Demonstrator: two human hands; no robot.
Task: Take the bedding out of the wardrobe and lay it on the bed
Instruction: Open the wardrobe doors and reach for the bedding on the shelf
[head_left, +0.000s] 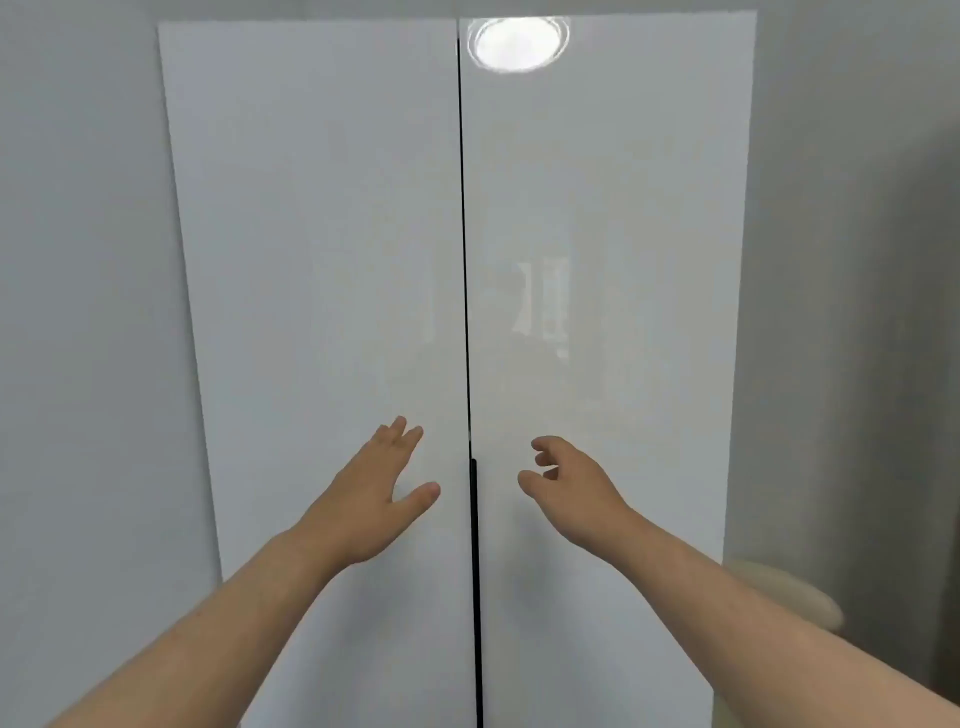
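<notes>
A tall white glossy wardrobe fills the view, its left door (322, 260) and right door (608, 234) both closed, with a thin dark gap (464, 260) between them. My left hand (376, 493) reaches up in front of the left door, fingers straight and spread, just left of the gap. My right hand (569, 480) hovers in front of the right door with its fingers loosely curled and nothing in it. I cannot tell whether either hand touches a door. No bedding and no bed are in sight.
Grey wall (78, 312) lies left of the wardrobe and a shadowed wall (857, 312) right of it. A round ceiling lamp's reflection (517, 44) shines on the right door. A blurred beige object (779, 592) sits low at the right.
</notes>
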